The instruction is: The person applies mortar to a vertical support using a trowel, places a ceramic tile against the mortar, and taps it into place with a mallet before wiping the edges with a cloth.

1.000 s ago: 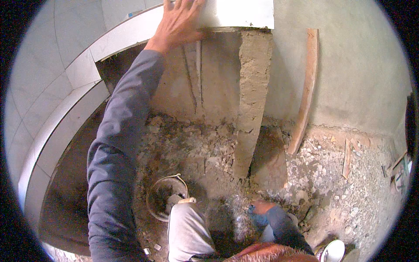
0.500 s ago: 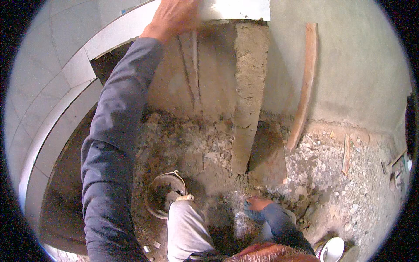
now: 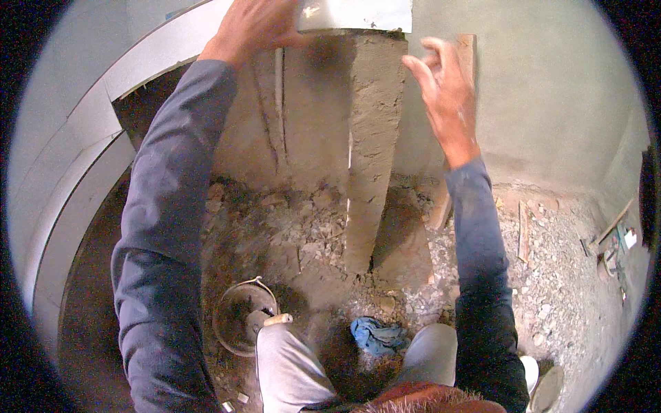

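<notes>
My left hand [image 3: 258, 26] is at the top, beside the white tile [image 3: 354, 15] that caps a rough mortar pillar [image 3: 375, 113]. Its thumb is stretched out along the tile's lower edge, and the other fingers are partly cut off by the picture's top. Raised just right of the pillar, my right hand [image 3: 444, 89] holds nothing, with thumb and fingers curved and apart. A crumpled blue cloth [image 3: 379, 336] lies on the ground between my knees. By my left knee stands a bucket [image 3: 219, 323]; a tool with a pale handle [image 3: 279, 319] rests across its rim.
White-tiled ledge [image 3: 89, 131] curves along the left, with a dark hollow beneath. Behind my right hand a wooden plank [image 3: 467, 58] leans on the plastered wall [image 3: 544, 110]. Rubble [image 3: 544, 303] covers the ground at right. A white container [image 3: 529, 372] stands at the lower right.
My right hand has let go of the blue cloth on the ground and risen to beside the pillar top. My left hand stays at the tile; the view has shifted slightly right.
</notes>
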Demonstrator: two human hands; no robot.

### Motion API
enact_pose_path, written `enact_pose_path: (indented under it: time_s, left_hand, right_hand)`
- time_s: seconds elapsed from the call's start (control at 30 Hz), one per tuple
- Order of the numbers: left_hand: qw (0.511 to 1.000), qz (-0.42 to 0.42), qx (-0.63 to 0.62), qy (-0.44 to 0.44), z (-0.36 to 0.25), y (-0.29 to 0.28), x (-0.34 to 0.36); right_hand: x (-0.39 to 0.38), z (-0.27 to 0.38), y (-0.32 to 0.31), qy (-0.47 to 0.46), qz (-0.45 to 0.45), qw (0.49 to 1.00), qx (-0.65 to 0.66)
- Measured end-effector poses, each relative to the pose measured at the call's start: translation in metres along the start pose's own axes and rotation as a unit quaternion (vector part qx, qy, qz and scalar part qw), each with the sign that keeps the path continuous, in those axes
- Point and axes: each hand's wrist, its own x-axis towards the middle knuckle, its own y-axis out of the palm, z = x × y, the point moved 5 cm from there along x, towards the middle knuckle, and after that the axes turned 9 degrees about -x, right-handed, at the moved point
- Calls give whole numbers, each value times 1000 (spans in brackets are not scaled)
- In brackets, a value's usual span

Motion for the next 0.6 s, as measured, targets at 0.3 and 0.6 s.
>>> enact_pose_path:
  time_s: [0.3,0.6]
  left_hand:
    - [1000,-1,1,9,2,-7,-7]
    - [1000,-2,-3,13,1,-4,-4]
  right_hand:
    - [37,16,24,-155,-54,982,-93]
    - [37,25,32,-158,-88,975,-132]
